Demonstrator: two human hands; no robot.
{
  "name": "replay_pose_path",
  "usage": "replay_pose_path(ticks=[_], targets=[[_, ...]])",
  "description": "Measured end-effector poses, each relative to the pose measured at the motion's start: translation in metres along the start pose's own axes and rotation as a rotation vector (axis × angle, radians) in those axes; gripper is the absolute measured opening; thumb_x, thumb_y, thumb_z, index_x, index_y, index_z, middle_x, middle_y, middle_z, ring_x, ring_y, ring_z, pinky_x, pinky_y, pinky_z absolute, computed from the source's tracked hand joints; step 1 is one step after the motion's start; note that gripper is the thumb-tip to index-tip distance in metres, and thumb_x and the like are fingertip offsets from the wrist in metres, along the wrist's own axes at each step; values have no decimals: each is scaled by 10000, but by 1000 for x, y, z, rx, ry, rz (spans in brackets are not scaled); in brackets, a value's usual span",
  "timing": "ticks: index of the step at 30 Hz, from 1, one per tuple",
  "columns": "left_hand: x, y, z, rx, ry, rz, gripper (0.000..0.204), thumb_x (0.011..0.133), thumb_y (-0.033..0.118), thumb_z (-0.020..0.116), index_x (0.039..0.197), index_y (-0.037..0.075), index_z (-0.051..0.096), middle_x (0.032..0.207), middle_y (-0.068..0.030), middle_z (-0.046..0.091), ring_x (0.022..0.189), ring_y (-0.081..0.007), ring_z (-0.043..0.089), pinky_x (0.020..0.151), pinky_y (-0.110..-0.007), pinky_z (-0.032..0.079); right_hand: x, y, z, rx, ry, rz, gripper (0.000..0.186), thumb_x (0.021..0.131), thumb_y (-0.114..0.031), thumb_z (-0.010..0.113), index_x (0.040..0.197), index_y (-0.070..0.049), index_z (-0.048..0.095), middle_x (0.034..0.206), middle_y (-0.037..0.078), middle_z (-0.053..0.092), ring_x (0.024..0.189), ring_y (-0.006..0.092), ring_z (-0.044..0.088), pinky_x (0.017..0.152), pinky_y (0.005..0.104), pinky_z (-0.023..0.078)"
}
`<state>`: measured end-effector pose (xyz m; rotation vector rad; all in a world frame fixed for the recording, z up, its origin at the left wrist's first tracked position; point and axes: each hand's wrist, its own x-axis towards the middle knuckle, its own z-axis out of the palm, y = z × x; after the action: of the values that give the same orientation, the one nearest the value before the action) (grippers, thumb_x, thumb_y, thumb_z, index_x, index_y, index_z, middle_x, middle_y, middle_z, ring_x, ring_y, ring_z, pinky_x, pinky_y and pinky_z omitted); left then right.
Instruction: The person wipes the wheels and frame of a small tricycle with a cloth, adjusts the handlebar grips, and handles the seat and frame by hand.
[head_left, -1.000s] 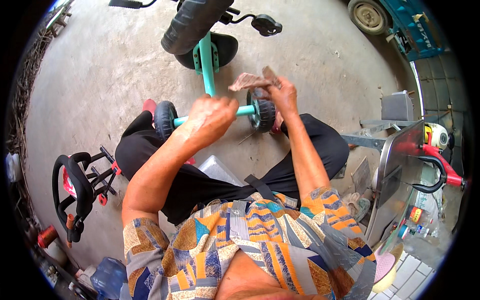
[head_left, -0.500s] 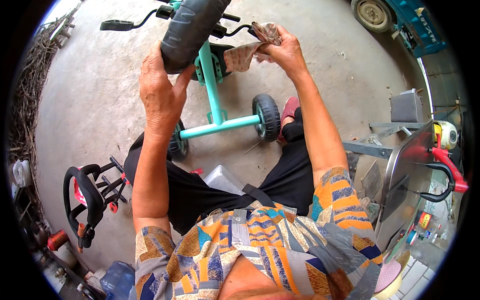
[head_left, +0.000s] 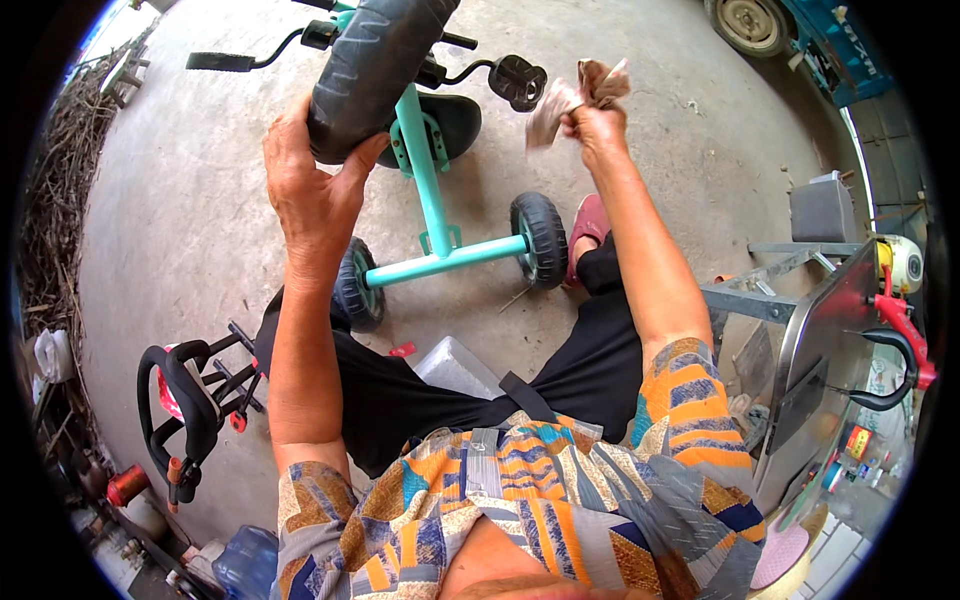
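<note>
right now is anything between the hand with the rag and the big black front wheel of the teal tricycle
Yes. The black pedal on its crank sits between the right hand, which grips a crumpled brownish rag, and the large black front wheel held by the left hand.

Single head-worn fisheye, steeply downward, close above lap and upturned tricycle (head_left: 430,190)

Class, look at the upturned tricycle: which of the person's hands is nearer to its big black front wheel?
Left. The left hand grips the black front wheel from below, fingers wrapped on the tyre. The right hand is off to the wheel's right, apart from it, holding a crumpled rag.
</note>
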<state>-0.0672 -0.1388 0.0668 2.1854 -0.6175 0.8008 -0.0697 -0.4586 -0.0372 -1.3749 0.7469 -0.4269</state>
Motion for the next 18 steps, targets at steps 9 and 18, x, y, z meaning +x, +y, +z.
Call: replay_pose_path(ticks=[9,18], targets=[[8,14,13,-27,51,-86,570,697,281,826,1145,32,575,1006,-87,580,906,-199,557,795,-311,455,-15,-34,59,-450,82,-1162,461,719,85,645,1145,-58,545,1018,73,668,909,230,648,742,320,537],[9,12,17,-111,114,-62,592,651,316,847,1082,15,576,938,-120,554,880,-278,524,759,-379,437,-33,-35,59,-870,-95,-1327,445,791,-116,636,1229,-95,555,1206,118,605,1117,285,573,927,434,437]])
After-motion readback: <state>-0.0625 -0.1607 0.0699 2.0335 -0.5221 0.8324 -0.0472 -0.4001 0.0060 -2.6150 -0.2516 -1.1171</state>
